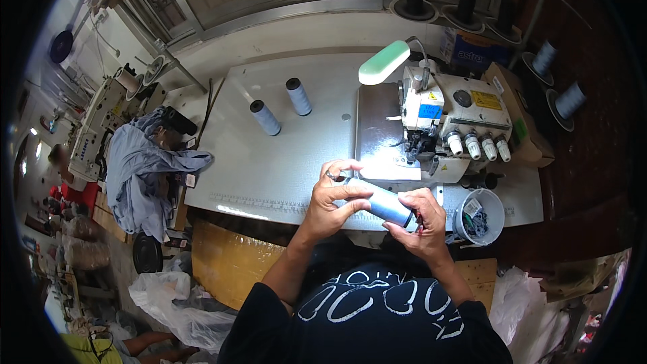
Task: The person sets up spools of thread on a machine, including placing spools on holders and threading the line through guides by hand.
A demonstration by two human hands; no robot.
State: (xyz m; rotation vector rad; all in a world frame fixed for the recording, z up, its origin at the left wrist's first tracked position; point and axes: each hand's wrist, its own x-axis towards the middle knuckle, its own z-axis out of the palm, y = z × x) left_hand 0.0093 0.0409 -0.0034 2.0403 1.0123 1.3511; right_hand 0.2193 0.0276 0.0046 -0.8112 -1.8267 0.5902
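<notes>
Fingers (349,191) round blue spool (385,203), white bucket (496,213) (scraps (478,224) inside)

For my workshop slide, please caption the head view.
Left hand and right hand hold a light-blue thread spool near a sewing machine; two similar spools stand on the table.

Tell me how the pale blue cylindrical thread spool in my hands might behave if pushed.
On its side, the pale blue thread spool would probably roll, given its round body. Stood upright, it could tip, being longer than wide.
</notes>
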